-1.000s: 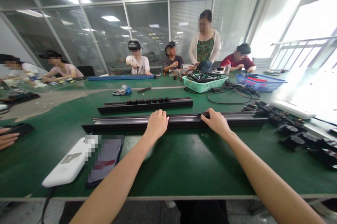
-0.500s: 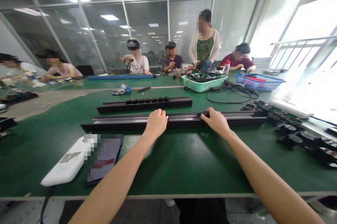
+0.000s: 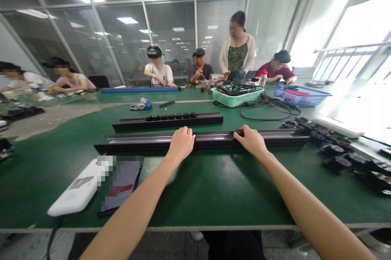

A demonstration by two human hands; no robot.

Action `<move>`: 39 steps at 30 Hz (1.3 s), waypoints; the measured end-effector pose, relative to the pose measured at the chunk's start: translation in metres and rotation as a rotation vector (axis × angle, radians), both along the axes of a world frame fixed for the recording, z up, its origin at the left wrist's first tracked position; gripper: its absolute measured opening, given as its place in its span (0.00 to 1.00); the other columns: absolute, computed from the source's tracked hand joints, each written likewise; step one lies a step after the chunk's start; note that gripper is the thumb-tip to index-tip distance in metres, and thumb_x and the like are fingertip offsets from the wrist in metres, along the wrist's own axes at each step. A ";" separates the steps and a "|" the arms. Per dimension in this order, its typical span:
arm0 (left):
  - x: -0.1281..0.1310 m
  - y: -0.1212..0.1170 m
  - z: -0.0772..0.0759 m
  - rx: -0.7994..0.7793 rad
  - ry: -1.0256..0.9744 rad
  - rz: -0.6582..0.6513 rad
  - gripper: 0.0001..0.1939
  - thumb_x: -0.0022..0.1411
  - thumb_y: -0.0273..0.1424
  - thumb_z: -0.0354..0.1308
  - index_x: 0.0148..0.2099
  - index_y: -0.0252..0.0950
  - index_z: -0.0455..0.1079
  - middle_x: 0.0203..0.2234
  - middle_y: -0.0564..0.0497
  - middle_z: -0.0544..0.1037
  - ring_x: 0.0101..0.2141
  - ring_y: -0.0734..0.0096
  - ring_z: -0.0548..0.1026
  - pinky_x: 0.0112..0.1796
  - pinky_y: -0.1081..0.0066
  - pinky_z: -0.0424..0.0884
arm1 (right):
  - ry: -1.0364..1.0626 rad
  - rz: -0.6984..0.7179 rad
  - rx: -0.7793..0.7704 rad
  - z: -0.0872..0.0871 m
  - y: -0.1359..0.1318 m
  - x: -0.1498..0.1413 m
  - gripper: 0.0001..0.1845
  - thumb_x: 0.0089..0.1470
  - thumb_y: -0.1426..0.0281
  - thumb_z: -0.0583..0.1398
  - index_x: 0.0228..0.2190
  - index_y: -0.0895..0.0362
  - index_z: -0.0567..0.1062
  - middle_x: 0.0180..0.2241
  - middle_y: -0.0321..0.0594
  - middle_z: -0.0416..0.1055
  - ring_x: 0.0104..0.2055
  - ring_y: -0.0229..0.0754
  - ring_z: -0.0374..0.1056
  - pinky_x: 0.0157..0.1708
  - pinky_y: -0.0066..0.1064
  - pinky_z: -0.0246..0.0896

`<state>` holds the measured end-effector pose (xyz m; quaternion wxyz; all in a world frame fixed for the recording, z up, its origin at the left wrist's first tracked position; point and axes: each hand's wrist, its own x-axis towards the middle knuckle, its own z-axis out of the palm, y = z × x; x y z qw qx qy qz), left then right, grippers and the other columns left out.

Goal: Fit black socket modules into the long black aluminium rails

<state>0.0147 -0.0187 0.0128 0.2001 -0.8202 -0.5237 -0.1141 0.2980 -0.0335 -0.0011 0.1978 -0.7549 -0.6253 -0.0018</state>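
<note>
A long black metal rail with a shiny channel lies across the table in front of me. Over its middle, my left hand is closed with curled fingers gripping the rail; its fingertips are partly hidden behind it. Farther right, my right hand pinches a small black part that sits at the rail's channel. Behind, a shorter black rail carries a row of several small black knob-like parts.
A white device with a cable and a dark phone lie at left. Black parts are heaped at right. Farther back stand a green basket and a blue basket. Several people sit or stand around the table.
My hands and the rail stay in place. At the far left, a co-worker's hand and a black object have moved out toward the edge. A person across the table has lowered a hand.
</note>
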 end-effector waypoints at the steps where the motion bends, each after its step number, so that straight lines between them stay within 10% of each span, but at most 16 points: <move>1: 0.000 0.000 0.000 0.001 0.000 -0.002 0.16 0.75 0.32 0.44 0.50 0.28 0.70 0.43 0.37 0.75 0.44 0.54 0.73 0.46 0.59 0.68 | -0.001 0.001 0.002 0.000 0.000 0.000 0.18 0.64 0.55 0.54 0.45 0.55 0.71 0.42 0.48 0.78 0.46 0.52 0.74 0.37 0.33 0.57; 39: 0.000 0.000 0.000 0.007 -0.013 -0.001 0.14 0.74 0.32 0.45 0.49 0.32 0.70 0.43 0.39 0.74 0.44 0.57 0.73 0.45 0.61 0.69 | -0.019 -0.032 0.170 -0.005 0.003 0.007 0.18 0.60 0.53 0.59 0.35 0.56 0.74 0.44 0.50 0.71 0.49 0.54 0.63 0.45 0.40 0.60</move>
